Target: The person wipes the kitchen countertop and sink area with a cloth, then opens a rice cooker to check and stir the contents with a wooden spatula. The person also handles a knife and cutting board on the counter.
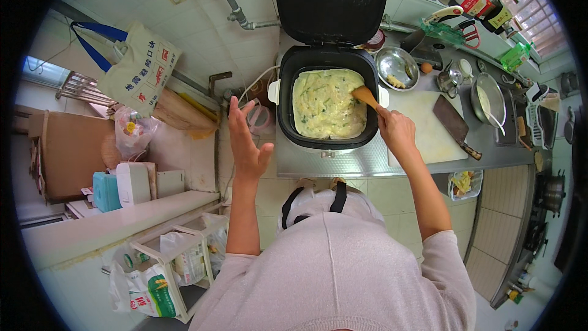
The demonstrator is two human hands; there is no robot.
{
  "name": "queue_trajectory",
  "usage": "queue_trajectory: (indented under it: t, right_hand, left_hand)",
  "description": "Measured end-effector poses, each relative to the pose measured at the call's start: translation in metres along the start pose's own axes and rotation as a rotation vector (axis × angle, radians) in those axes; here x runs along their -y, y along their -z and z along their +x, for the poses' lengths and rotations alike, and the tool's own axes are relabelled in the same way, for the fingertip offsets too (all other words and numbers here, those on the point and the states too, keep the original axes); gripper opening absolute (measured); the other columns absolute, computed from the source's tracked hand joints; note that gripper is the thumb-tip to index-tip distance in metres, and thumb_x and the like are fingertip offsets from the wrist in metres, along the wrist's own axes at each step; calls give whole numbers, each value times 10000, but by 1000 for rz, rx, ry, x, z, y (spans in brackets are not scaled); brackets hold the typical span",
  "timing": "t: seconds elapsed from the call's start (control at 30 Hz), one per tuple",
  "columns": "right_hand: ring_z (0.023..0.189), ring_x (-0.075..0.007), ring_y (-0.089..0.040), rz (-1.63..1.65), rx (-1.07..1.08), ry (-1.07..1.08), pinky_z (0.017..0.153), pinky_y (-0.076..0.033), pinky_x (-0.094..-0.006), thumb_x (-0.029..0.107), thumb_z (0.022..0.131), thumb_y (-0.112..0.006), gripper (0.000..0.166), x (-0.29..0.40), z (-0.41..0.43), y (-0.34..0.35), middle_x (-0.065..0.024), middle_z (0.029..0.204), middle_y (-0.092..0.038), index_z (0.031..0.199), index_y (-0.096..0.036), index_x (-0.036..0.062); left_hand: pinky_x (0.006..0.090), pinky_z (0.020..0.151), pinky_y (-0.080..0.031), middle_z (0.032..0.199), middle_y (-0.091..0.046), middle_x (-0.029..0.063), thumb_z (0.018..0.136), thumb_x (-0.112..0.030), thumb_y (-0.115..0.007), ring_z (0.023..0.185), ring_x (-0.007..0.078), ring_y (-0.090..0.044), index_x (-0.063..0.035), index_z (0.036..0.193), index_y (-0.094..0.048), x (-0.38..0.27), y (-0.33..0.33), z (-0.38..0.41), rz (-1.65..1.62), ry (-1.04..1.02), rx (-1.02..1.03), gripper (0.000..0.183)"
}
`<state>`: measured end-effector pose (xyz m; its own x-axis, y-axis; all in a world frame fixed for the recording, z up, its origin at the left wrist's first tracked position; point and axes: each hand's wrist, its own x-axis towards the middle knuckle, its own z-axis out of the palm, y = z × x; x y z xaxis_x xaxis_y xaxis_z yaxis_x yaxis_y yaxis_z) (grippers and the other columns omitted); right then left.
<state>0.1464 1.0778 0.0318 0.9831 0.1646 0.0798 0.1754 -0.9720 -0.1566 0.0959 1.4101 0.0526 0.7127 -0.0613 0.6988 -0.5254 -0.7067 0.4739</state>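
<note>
An electric cooking pan [285, 119] with a dark square inside stands on the metal counter, its black lid [331, 2] raised behind it. Pale yellow batter flecked with green [327, 105] covers the pan's bottom in a rough square, like a pancake. My right hand [396, 129] grips a wooden spatula [365, 96], whose blade rests on the pancake's right side. To the left of the pan, my left hand [248, 142] is raised in the air with fingers apart and holds nothing.
Right of the pan lie a white cutting board [420, 112] and a cleaver [455, 124]. Behind these are a metal bowl [397, 62] with food scraps, an egg [426, 68] and a metal pitcher [448, 80]. Farther right, a larger steel bowl [500, 96] holds a white spoon.
</note>
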Motion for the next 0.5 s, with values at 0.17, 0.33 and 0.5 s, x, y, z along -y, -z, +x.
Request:
queue_trajectory:
  t: [0.17,0.33,0.5]
  right_hand:
    - [619,-317,-613,204,-51,85,542,-476,-434,174,836,-558,235,30,-3,-18,-136,691,-614,1055,-643,164]
    - [642,-335,-610,266,-1,59,564,-476,-436,190,843,-557,227,47,9,-14,-149,696,-621,1044,-651,145]
    - [591,-327,-606,118,18,-8,535,-474,-448,187,832,-549,223,26,5,-10,-138,658,-614,1033,-633,142]
  left_hand:
    - [461,997,-340,1482,-179,203,887,-624,-368,1159,336,-502,-189,1481,-62,-3,-4,4,-18,-12,18,797]
    - [456,989,-343,1479,-195,199,892,-617,-366,1170,334,-495,-190,1481,-58,-7,-9,9,-36,-24,50,790]
    - [451,980,-348,1480,-197,201,900,-601,-366,1170,339,-493,-182,1482,-57,-4,-11,7,-34,-24,71,782]
